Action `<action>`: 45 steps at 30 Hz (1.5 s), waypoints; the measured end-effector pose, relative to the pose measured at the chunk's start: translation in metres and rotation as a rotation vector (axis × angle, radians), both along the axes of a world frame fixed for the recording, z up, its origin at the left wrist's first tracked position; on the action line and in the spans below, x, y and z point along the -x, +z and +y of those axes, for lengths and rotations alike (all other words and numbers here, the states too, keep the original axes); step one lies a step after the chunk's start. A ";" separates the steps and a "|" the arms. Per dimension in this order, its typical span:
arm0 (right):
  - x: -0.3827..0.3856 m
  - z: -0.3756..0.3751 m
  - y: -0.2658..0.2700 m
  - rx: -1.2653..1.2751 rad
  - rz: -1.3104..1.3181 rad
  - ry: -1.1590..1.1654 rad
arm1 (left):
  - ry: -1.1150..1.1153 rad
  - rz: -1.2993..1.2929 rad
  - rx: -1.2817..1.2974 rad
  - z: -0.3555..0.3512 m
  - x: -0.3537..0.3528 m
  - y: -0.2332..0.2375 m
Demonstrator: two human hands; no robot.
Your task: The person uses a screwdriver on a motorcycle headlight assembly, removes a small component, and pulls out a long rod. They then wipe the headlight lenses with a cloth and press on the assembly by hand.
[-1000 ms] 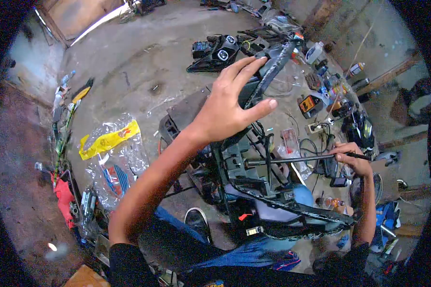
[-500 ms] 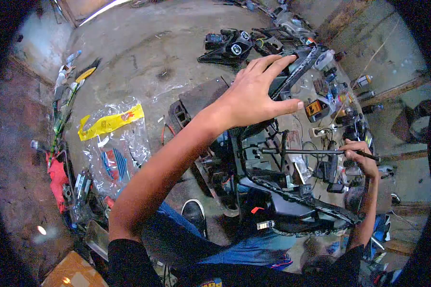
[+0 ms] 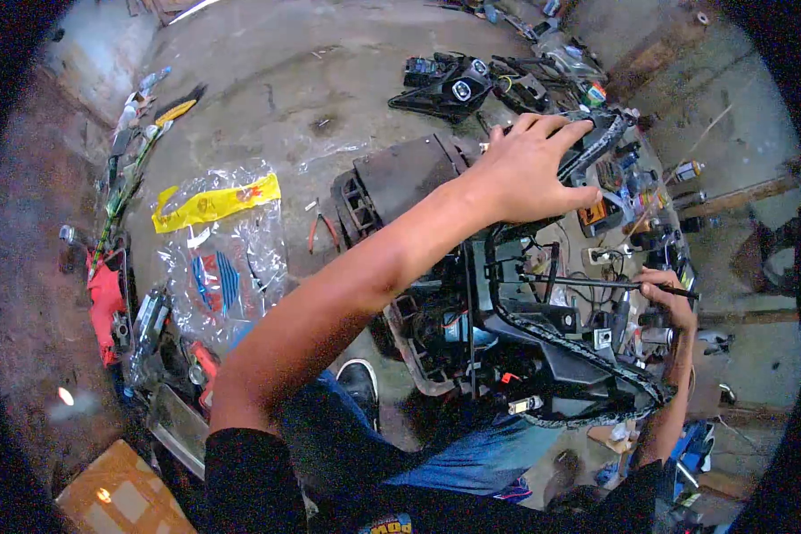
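A black plastic frame [image 3: 587,360] with ragged edges spans one to four o'clock. The left hand [image 3: 534,169], fingers spread, covers its upper arm; palm contact is hidden. The right hand's [image 3: 669,298] curled fingers grip a thin rod [image 3: 583,282]. Floor [image 3: 303,187] separates frame and plastic bag [image 3: 256,267], nine o'clock.

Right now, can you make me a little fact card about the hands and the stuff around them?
Left hand: open, fingers spread over a black frame
Right hand: closed around a thin dark rod
On the floor: yellow strip, red-handled pliers
Farther off: black part with two round lights
Bottom left corner: cardboard box
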State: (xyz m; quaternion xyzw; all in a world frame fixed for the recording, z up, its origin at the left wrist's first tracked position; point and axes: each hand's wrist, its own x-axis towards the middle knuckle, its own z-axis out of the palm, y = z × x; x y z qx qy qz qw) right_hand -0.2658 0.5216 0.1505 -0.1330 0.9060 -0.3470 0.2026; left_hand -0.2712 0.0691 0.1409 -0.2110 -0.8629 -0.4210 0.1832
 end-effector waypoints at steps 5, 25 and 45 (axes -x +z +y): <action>-0.004 0.001 -0.026 0.057 0.061 0.019 | -0.008 0.001 0.013 0.000 0.001 0.000; -0.008 -0.022 -0.024 0.190 -0.107 0.092 | -0.091 0.046 0.042 -0.008 0.003 0.003; -0.010 -0.041 -0.042 0.389 -0.061 -0.168 | -0.137 0.073 -0.005 -0.008 0.007 0.001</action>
